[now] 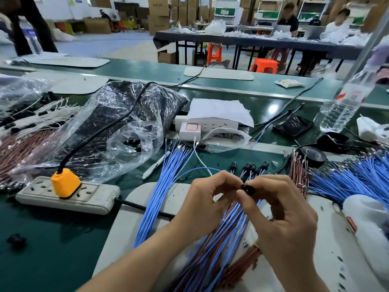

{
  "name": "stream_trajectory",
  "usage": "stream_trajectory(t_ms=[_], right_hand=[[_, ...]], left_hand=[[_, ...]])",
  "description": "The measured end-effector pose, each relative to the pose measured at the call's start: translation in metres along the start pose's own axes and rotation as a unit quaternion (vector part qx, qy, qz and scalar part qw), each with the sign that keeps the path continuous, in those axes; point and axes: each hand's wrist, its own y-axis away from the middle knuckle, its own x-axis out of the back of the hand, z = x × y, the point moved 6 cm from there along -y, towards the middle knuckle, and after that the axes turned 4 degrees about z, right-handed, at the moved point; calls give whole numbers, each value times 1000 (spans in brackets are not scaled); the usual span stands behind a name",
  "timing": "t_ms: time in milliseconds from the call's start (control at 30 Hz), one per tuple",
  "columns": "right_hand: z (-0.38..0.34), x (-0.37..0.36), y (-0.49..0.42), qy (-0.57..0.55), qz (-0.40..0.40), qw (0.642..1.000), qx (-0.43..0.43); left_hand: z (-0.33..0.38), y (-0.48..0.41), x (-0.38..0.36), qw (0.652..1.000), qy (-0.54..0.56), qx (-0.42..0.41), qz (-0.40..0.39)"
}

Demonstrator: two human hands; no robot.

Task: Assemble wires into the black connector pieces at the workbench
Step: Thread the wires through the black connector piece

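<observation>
pinching one black connector (246, 188): left hand (208, 197), right hand (280, 207) (four connectors (248, 166) behind).

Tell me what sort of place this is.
Probably a wire-harness assembly workshop in a factory: bundles of loose blue insulated wires and small black plastic connector pieces lie on the green workbench, brown cardboard cartons are stacked at the back, and other workers sit at a long dark table.

Right hand (280, 209) and left hand (207, 199) pinch a black connector (248, 189) together; blue wires (166, 186) fan out left of the left hand.
</observation>
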Motion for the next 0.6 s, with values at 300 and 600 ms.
stream_trajectory(t_ms=[300,600], right_hand=[[14,-5,-2,-21,-10,997,-78],[51,39,-21,171,22,976,-130]], left_hand=[[-7,-3,1,998,-56,-32,-20],[-14,-8,18,997,-8,1,70]])
